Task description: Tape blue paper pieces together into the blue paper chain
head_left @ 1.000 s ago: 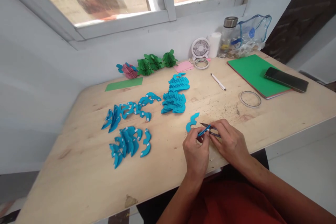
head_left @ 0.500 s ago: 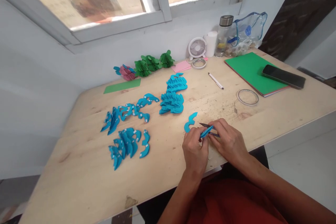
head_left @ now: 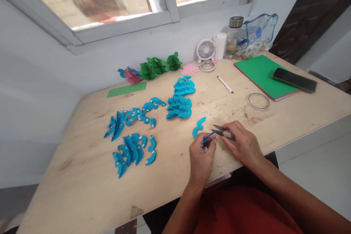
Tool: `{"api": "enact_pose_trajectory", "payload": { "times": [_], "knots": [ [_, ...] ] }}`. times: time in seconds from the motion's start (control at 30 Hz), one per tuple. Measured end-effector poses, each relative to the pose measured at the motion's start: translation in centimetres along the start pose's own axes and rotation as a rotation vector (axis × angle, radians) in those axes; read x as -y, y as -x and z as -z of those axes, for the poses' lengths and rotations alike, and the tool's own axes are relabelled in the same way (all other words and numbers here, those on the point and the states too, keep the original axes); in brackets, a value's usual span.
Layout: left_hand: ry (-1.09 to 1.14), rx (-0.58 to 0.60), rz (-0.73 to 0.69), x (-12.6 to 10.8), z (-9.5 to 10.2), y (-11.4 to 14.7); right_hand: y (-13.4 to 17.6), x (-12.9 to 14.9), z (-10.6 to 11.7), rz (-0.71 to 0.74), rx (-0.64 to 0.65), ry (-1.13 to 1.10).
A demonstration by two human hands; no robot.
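Near the table's front edge, my left hand pinches a folded blue paper piece between thumb and fingers. My right hand is closed around small thread snips. Their blades are apart and point left, with the tips close to the upper edge of the paper. Just beyond my left hand lies a loose wavy blue paper cutout. Farther back are stacks of scalloped blue paper. To the left, several blue paper pieces with white tabs lie in rows.
On the wooden table are a tape roll, a pen, green sheets and a phone. Along the wall stand green paper shapes, a small fan, a glass bottle and a clear bag.
The snips have moved slightly right, with their blades now spread beside the paper. My left hand has shifted a little left and turned the blue paper.
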State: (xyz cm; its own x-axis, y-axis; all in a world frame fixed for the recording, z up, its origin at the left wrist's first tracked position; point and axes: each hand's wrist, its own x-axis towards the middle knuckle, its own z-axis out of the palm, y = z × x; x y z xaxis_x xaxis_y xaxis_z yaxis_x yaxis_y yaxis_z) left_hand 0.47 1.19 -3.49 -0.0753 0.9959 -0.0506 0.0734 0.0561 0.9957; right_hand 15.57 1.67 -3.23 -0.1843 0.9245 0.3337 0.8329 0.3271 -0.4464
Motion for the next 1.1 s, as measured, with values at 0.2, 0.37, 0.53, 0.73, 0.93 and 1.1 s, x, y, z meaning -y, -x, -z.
{"api": "enact_pose_trajectory", "payload": {
  "times": [0.2, 0.37, 0.53, 0.73, 0.93, 1.1],
  "knots": [
    [0.551, 0.050, 0.364, -1.0, 0.5, 0.8, -0.4, -7.1, 2.6, -0.264, -0.175, 0.237],
    [0.910, 0.188, 0.573, -1.6, 0.6, 1.4, -0.6, -12.1, 4.2, -0.438, -0.209, 0.421],
    [1.037, 0.256, 0.603, -2.2, 0.6, 1.6, -0.8, -14.2, 4.3, -0.425, -0.233, 0.526],
    [1.045, 0.283, 0.615, -2.4, 0.7, 1.9, -0.9, -7.2, 4.5, -0.206, -0.245, 0.015],
    [1.021, 0.317, 0.625, -2.7, 0.8, 2.1, -1.7, 1.8, 4.5, 0.071, 0.222, -0.613],
    [1.042, 0.306, 0.621, -2.7, 1.0, 2.3, -2.0, 2.5, 4.4, 0.122, 0.295, -0.714]
  ]
}}
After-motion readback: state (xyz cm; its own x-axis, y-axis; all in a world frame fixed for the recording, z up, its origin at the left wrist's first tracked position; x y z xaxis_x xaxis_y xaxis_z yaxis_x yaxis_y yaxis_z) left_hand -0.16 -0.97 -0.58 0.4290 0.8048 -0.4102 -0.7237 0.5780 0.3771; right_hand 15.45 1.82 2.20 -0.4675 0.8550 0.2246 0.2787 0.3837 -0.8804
